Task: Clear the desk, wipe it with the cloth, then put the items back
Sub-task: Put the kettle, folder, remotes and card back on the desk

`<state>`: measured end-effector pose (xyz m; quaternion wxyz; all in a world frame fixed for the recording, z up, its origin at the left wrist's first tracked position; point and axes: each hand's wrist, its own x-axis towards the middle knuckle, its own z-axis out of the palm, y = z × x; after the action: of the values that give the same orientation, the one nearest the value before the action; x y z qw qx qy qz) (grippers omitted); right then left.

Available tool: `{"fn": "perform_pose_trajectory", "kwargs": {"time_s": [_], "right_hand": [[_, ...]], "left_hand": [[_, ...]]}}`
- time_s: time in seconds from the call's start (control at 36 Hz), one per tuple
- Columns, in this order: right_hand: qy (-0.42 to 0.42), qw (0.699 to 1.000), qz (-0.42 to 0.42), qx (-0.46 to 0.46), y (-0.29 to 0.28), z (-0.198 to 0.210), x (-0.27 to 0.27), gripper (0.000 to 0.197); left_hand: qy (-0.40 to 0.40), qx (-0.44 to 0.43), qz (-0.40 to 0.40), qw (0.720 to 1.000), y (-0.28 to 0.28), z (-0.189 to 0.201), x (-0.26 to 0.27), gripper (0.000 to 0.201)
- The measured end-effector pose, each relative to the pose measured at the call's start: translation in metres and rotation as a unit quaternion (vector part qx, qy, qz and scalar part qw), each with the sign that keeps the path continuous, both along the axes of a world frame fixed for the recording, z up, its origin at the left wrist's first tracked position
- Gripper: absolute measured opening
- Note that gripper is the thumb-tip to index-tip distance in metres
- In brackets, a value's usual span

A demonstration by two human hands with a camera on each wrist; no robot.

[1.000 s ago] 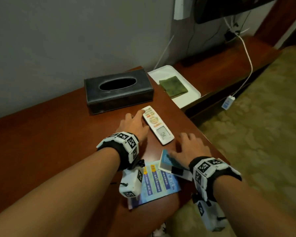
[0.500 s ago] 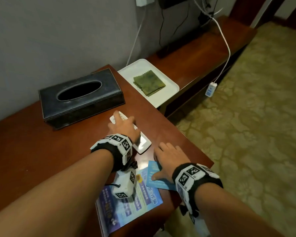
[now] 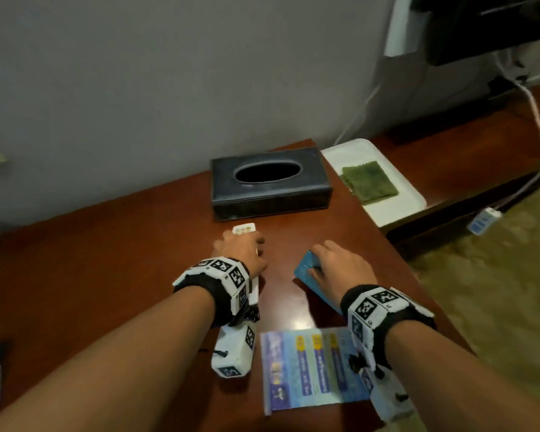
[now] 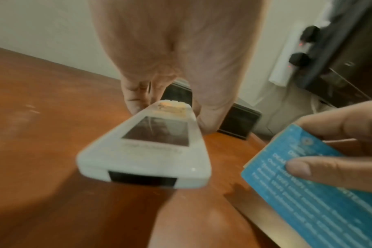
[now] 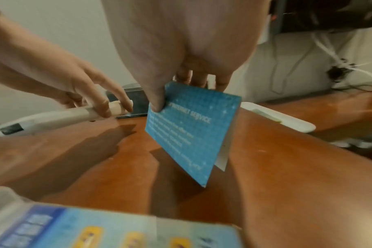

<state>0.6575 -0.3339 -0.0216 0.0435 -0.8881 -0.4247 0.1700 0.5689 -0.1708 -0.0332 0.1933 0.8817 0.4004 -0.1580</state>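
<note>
The left hand (image 3: 240, 252) grips the white remote (image 3: 243, 229), fingers curled over its button end and the thumb on the other side. The remote's display end points back toward the wrist. In the wrist views it is raised clear of the desk (image 3: 106, 260), with its shadow on the wood below, just in front of the box (image 3: 268, 185). The right hand (image 3: 340, 269) pinches a blue card (image 3: 306, 272) by its top edge, with the thumb (image 5: 155, 100) on the printed face and the fingers behind. The card is folded, and a white flap shows behind its blue front. It hangs tilted over the tabletop near the right edge, beside the remote but apart from it. Its lowest corner is close to the wood, but I cannot tell whether it touches. A blue leaflet (image 3: 309, 369) lies flat at the near edge toward the near right corner, and the right wrist hides one side of it in the head view. The black box, with its oval slot facing up, sits by the far edge close to the wall, near the far right corner. Just past the right edge is a white tray (image 3: 396, 210) with the green cloth (image 3: 370, 180) lying flat on it.
</note>
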Motion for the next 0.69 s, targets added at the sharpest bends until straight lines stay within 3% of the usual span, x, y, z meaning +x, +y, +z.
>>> {"fn": "perform_pose_trajectory", "kwargs": {"time_s": [0.36, 0.69], "right_hand": [[-0.002, 0.975, 0.21, 0.068, 0.189, 0.039, -0.147, 0.039], [-0.006, 0.957, 0.281, 0.072, 0.323, 0.033, -0.25, 0.036]], "left_hand": [[-0.025, 0.103, 0.233, 0.967, 0.139, 0.049, -0.218, 0.057], [-0.02, 0.124, 0.251, 0.96, 0.266, 0.027, -0.322, 0.06]]}}
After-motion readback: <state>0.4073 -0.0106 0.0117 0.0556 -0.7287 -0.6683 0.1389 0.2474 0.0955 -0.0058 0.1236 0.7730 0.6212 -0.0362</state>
